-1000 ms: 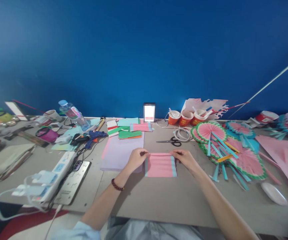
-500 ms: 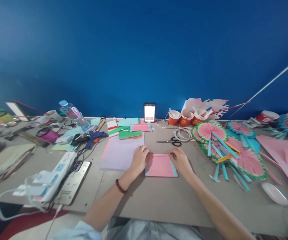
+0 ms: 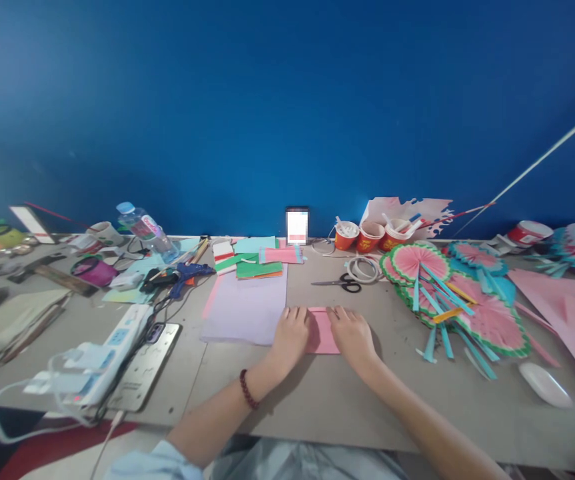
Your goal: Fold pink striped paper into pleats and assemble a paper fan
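A pink sheet of paper [image 3: 322, 337] lies on the table in front of me, with a narrow fold along its far edge. Over its left part rests my left hand [image 3: 293, 330], fingers bent and held together at the folded edge. On the right part, my right hand [image 3: 352, 333] holds the same fold in a like way, fingers close together. Both hands cover the sheet's side edges, and the thumbs are mostly hidden. Just left of my left hand is a large lilac sheet [image 3: 247, 310]. Black-handled scissors [image 3: 350, 285] lie beyond my right hand.
Pink-and-green paper fans [image 3: 417, 263] with blue strips lie at the right, near a white computer mouse [image 3: 546, 385]. Red paper cups [image 3: 370, 237] stand along the wall. A power strip [image 3: 112, 350], phone [image 3: 144, 367], glue gun [image 3: 187, 277] and bottle [image 3: 148, 230] are at left.
Both hands have moved inward over the pink paper, closer together along its far fold. Their fingers went from pinching near the corners to pressing on the fold.
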### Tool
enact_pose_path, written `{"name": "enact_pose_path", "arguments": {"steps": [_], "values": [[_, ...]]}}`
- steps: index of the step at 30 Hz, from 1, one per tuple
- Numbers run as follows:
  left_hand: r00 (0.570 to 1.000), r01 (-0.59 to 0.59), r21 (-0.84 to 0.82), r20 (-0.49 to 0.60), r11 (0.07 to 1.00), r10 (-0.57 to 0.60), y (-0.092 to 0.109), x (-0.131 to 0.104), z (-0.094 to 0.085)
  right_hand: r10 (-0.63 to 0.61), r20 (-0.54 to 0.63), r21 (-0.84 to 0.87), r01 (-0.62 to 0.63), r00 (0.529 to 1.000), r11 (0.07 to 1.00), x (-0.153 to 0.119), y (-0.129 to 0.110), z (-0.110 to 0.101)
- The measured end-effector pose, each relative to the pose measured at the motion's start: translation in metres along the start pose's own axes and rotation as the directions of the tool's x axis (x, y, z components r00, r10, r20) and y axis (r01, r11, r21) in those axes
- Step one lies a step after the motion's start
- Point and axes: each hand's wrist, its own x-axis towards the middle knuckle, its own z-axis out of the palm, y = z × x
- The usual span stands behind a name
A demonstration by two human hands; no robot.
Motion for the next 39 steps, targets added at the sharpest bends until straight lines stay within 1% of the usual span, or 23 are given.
{"name": "enact_pose_path", "arguments": {"steps": [3, 6, 13, 16, 18, 22, 26, 31, 39], "values": [[0.998, 0.05, -0.028, -0.025, 0.998, -0.05, 0.009, -0.004, -0.005, -0.002, 0.003, -0.049, 0.003, 1.0, 0.999, -0.005, -0.011, -0.003], [0.997, 0.069, -0.059, -0.041, 0.996, -0.071, 0.013, -0.006, -0.007, 0.002, -0.005, -0.087, -0.002, 1.0, 0.996, -0.009, -0.018, -0.004], [0.995, 0.096, -0.076, -0.021, 0.992, -0.098, 0.016, -0.007, -0.005, -0.007, -0.001, -0.117, 0.007, 1.0, 0.993, -0.01, -0.022, -0.002], [0.998, 0.055, -0.093, -0.034, 0.994, -0.058, 0.015, -0.006, -0.003, 0.015, 0.016, -0.121, -0.013, 1.0, 0.993, -0.01, -0.023, -0.003], [0.999, 0.02, -0.129, -0.022, 0.991, -0.023, 0.014, -0.005, -0.002, 0.031, 0.024, -0.113, -0.028, 0.999, 0.993, -0.01, -0.024, -0.003], [0.999, 0.03, -0.199, 0.018, 0.979, -0.027, 0.013, -0.005, -0.004, 0.046, 0.029, -0.098, -0.043, 0.999, 0.994, -0.01, -0.026, -0.003], [1.0, 0.013, -0.188, -0.009, 0.982, -0.015, 0.015, -0.006, -0.003, 0.045, 0.036, -0.083, -0.042, 0.998, 0.996, -0.01, -0.027, -0.003], [1.0, 0.001, -0.183, -0.014, 0.983, -0.004, 0.017, -0.007, -0.002, 0.045, 0.041, -0.078, -0.042, 0.998, 0.996, -0.011, -0.027, 0.0], [1.0, 0.005, -0.184, 0.011, 0.983, -0.003, 0.016, -0.005, -0.002, 0.038, 0.036, -0.082, -0.035, 0.999, 0.996, -0.008, -0.027, -0.003]]}}
